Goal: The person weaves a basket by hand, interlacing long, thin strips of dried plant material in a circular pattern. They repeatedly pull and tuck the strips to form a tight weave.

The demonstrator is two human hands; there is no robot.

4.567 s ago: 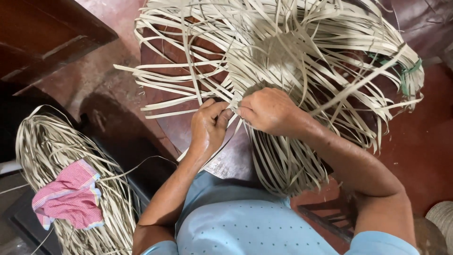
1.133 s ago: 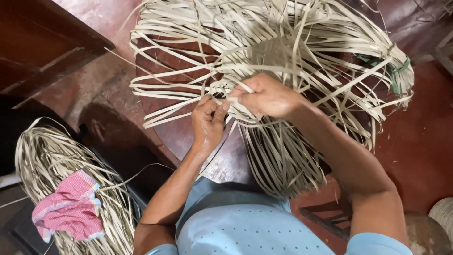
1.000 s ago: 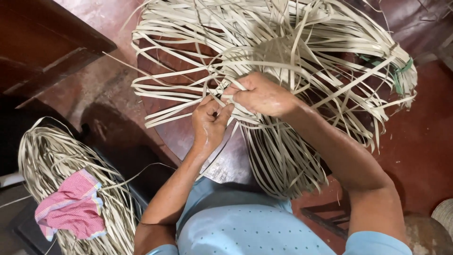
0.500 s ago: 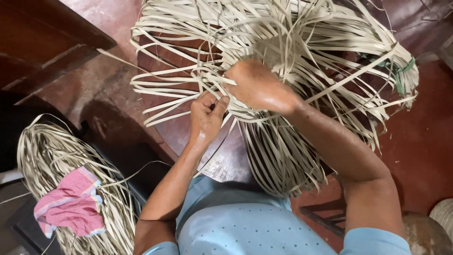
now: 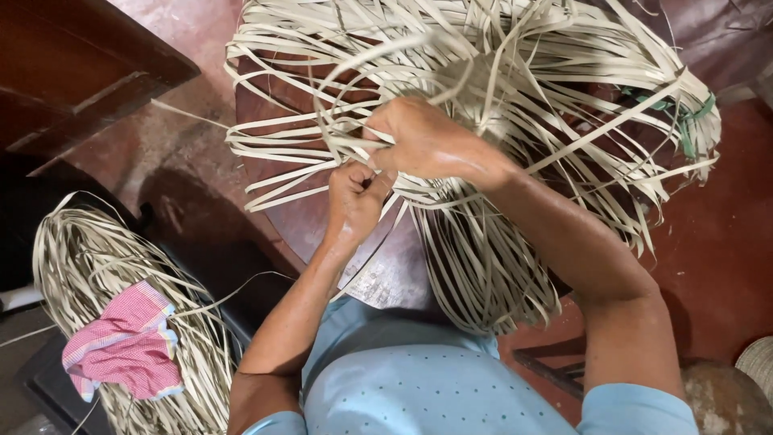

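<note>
- Red-brown flooring and a round, dark tabletop fill what we look down on; on that tabletop lies the big loose mass of pale flat strips.
- We see the strips fan outward in long loops, with a denser gathered patch near the middle and a thick hank hanging off the near edge of the tabletop toward our lap.
- Our hands meet at the near side of the mass, touching or almost so. Our left hand is closed into a fist, pinching a strip or two between thumb and fingers.
- Our right hand sits just above and beside it, fingers curled down into the strips; it seems clamped on a few of them, though the knuckles hide the fingertips and we cannot be sure which.
- A green tie binds some strips at the far right edge of the mass.
- Nearest to us is our light blue dotted shirt.
- Off to the left, well apart from the tabletop, a second coil of strips rests on something dark, and a pink checked cloth lies on top of it.
- Dark wooden furniture fills the upper left corner.
</note>
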